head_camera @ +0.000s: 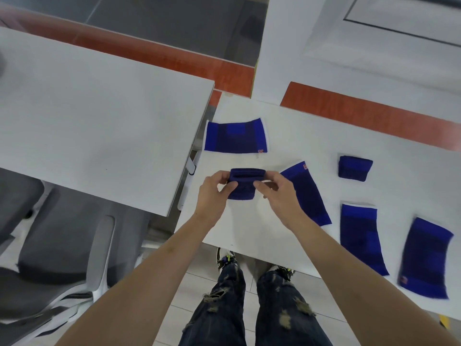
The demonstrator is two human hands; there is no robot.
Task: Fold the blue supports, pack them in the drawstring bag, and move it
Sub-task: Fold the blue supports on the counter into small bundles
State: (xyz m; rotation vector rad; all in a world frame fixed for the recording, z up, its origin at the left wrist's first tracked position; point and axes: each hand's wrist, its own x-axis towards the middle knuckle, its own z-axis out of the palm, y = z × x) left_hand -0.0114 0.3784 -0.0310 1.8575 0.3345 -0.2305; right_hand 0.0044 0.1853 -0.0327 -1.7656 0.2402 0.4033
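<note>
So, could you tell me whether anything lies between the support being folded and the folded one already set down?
Yes: a flat support lies between the held support, gripped by the left hand and right hand, and the folded support.

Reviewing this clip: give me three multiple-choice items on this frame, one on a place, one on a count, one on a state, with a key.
1. Where does the small folded support lie?
A. on the desk at left
B. on the white table, beyond the two flat supports at right
C. on the chair

2. How many blue supports lie flat and unfolded on the table?
A. two
B. four
C. six

3. What state is the support in the hands in?
A. spread flat
B. folded over, pinched at both ends
C. inside a bag

Key: 1 B, it sits at far right of the table. 2 B, four flat pieces show. 3 B, the left hand and right hand grip its ends.
</note>
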